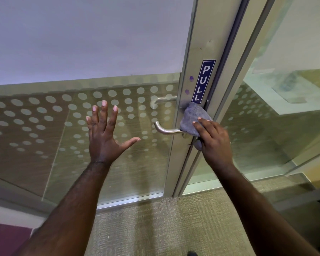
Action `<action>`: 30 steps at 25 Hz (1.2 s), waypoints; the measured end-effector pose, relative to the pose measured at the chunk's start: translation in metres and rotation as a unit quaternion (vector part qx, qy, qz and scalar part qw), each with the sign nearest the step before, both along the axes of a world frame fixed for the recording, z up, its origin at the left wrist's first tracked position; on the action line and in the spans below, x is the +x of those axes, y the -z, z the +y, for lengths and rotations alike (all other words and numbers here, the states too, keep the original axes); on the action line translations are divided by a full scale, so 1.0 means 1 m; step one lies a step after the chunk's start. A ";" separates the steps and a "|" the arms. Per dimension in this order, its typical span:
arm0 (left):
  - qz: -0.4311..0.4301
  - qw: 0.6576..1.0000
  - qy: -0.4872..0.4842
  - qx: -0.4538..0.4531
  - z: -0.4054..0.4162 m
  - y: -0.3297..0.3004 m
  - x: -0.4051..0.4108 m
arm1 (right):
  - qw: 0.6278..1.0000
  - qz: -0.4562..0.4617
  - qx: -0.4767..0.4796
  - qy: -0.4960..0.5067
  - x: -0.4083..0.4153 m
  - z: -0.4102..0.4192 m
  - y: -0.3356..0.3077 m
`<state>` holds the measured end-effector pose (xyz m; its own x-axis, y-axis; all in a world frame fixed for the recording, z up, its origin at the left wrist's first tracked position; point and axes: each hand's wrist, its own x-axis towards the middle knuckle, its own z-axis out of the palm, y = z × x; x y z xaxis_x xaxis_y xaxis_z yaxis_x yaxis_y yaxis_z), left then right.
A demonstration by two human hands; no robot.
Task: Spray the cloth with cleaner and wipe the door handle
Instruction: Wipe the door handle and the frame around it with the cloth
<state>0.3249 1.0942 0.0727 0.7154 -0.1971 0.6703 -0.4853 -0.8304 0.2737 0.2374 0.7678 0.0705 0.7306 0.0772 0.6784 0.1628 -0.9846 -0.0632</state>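
Note:
A steel lever door handle (163, 129) sticks out to the left from the metal door frame (175, 163), below a blue PULL sticker (203, 82). My right hand (213, 143) is shut on a grey-blue cloth (193, 117) and presses it over the base of the handle, against the frame. The handle's free end shows bare to the left of the cloth. My left hand (103, 133) is open with fingers spread, flat toward the glass door panel, left of the handle. No spray bottle is in view.
The glass door (44, 117) carries a band of frosted dots. A second handle (163, 98) shows through the glass on the far side. Beige carpet (155, 228) lies below. Another glass panel (275, 117) stands to the right of the frame.

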 end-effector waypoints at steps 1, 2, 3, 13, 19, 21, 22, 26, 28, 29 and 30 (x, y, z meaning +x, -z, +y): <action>-0.001 1.000 0.001 0.002 0.001 0.000 0.000 | 1.000 0.003 0.013 0.009 -0.003 0.000 -0.001; -0.002 1.000 0.000 0.005 0.001 0.000 0.000 | 0.999 0.007 0.029 0.022 -0.007 0.002 -0.001; -0.002 1.000 0.000 0.006 0.002 0.000 -0.001 | 0.998 0.013 0.044 0.037 -0.011 0.004 0.001; 0.015 1.000 -0.003 0.010 0.001 -0.003 -0.002 | 0.883 0.019 0.400 0.245 -0.044 0.011 0.012; 0.019 1.000 0.001 0.015 0.001 -0.004 -0.002 | 0.774 -0.171 0.575 0.203 -0.006 0.059 -0.066; 0.017 1.000 0.004 0.013 0.001 -0.004 -0.003 | 0.777 -0.186 0.576 0.173 0.016 0.077 -0.086; 0.015 1.000 0.006 0.010 0.001 -0.004 -0.003 | 0.790 -0.196 0.558 0.159 0.026 0.086 -0.094; 0.008 1.000 0.008 0.006 0.001 -0.003 -0.002 | 0.816 -0.218 0.524 0.108 0.056 0.116 -0.114; -0.004 1.000 0.007 0.006 0.002 -0.002 -0.001 | 0.827 -0.219 0.509 0.091 0.067 0.121 -0.117; -0.008 1.000 0.007 0.006 0.002 -0.001 -0.001 | 0.841 -0.213 0.490 0.087 0.071 0.122 -0.115; -0.009 1.000 0.008 0.008 0.003 -0.001 -0.001 | 0.858 -0.205 0.463 0.082 0.074 0.122 -0.110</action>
<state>0.3241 1.0972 0.0737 0.7002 -0.2199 0.6792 -0.5035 -0.8266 0.2515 0.3119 0.8898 0.1810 0.3652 -0.7147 0.5965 0.2230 -0.5550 -0.8014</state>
